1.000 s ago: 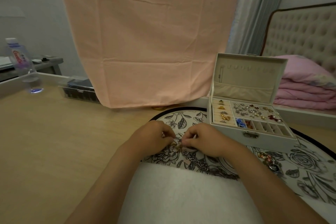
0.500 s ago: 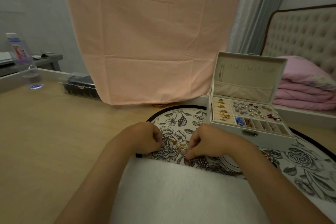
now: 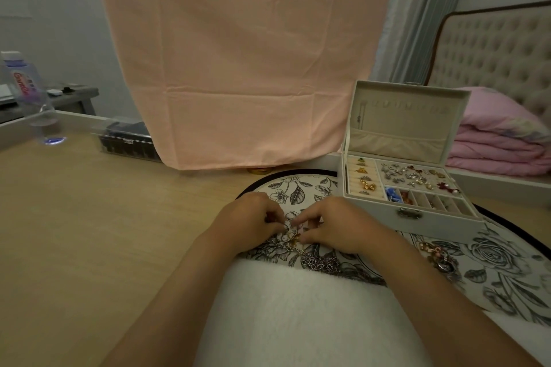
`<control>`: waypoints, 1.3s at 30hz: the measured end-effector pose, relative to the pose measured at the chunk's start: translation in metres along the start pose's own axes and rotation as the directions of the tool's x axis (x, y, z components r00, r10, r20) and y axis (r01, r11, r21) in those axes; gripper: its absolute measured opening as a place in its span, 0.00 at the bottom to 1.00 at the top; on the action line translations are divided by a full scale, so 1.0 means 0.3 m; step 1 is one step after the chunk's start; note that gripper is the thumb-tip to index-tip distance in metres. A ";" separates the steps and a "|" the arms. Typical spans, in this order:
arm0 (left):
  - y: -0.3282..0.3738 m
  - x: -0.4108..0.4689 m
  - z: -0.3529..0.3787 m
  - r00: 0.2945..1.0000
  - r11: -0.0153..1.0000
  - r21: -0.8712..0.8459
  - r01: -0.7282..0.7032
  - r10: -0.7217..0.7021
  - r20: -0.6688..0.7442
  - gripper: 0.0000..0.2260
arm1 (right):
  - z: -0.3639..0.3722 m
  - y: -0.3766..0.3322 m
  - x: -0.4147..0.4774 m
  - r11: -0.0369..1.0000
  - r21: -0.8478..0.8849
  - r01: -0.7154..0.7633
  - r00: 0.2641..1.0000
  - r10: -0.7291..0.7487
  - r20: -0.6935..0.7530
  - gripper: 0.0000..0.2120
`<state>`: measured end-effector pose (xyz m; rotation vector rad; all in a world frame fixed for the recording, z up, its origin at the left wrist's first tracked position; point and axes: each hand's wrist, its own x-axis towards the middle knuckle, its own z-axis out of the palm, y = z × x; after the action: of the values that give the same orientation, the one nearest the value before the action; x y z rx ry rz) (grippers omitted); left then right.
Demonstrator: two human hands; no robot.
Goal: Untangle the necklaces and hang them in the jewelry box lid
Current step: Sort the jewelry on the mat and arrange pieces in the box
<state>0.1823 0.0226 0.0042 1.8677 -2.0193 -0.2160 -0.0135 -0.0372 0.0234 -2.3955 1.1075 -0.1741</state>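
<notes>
Progress: early stage. The necklaces [image 3: 299, 243] lay knotted together on the floral mat [image 3: 507, 265], near the table edge closest to the person. The left hand [image 3: 247, 223] and right hand [image 3: 331, 226] each had a closed grip, fingertips pinching the tangle from opposite sides. The jewelry box [image 3: 413, 219] stood open on the mat, right of the hands. The hooks in its lid [image 3: 405, 119] looked mostly bare; whether one thin chain hung at the left end could not be told. A second jewellery cluster [image 3: 438, 256] lay on the mat beside the right forearm. Separation and hanging were judged outstanding.

Surroundings: a wooden table [image 3: 89, 232], a peach cloth [image 3: 238, 53] hanging behind, a water bottle [image 3: 26, 92] far left, a bed [image 3: 495, 48] with pink bedding [image 3: 501, 143] right.
</notes>
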 end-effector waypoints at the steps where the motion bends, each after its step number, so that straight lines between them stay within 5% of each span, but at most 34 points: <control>1: -0.004 0.000 0.001 1.000 1.000 -0.009 0.008 -0.008 -0.007 0.04 | 0.005 0.001 0.004 1.000 0.006 0.019 1.000 -0.019 0.003 0.12; 8: -0.004 -0.003 -0.006 0.999 0.999 0.005 0.046 -0.046 -0.007 0.04 | -0.007 0.019 0.000 0.999 -0.003 0.037 0.997 -0.037 -0.071 0.01; 12: 0.002 -0.004 -0.003 0.998 0.998 -0.001 0.056 -0.056 0.004 0.07 | -0.029 0.011 -0.006 0.973 0.228 0.045 0.984 -0.004 -0.177 0.02; 17: 0.018 -0.017 -0.012 0.997 0.974 -0.217 0.065 -0.057 0.045 0.07 | -0.040 -0.015 -0.011 0.867 0.494 0.070 0.977 0.039 -0.208 0.03; 22: 0.000 -0.035 -0.035 0.984 0.993 -0.080 0.089 -0.075 0.161 0.06 | -0.051 -0.029 -0.007 0.727 0.681 0.090 0.975 0.076 -0.210 0.05; 29: -0.008 -0.021 -0.038 0.988 0.989 0.043 0.138 -0.141 0.068 0.06 | -0.071 -0.069 -0.013 0.546 0.812 0.209 0.935 0.131 -0.329 0.07; 33: 0.048 -0.018 -0.031 0.996 0.945 -0.316 0.089 -0.085 0.027 0.16 | -0.085 -0.086 -0.013 0.478 0.835 0.273 0.912 0.146 -0.382 0.08; 35: 0.077 -0.022 -0.035 0.995 0.839 -0.536 0.091 -0.059 0.076 0.12 | -0.091 -0.092 -0.013 0.460 0.839 0.292 0.906 0.148 -0.397 0.08; 39: 0.091 -0.024 -0.048 0.996 0.747 -0.661 0.070 -0.011 0.093 0.05 | -0.104 -0.093 -0.014 0.402 0.847 0.348 0.886 0.153 -0.437 0.08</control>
<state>0.1629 0.0344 0.0262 1.4426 -1.6258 -0.9150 -0.0071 -0.0305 0.0645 -1.3645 0.6914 -1.1444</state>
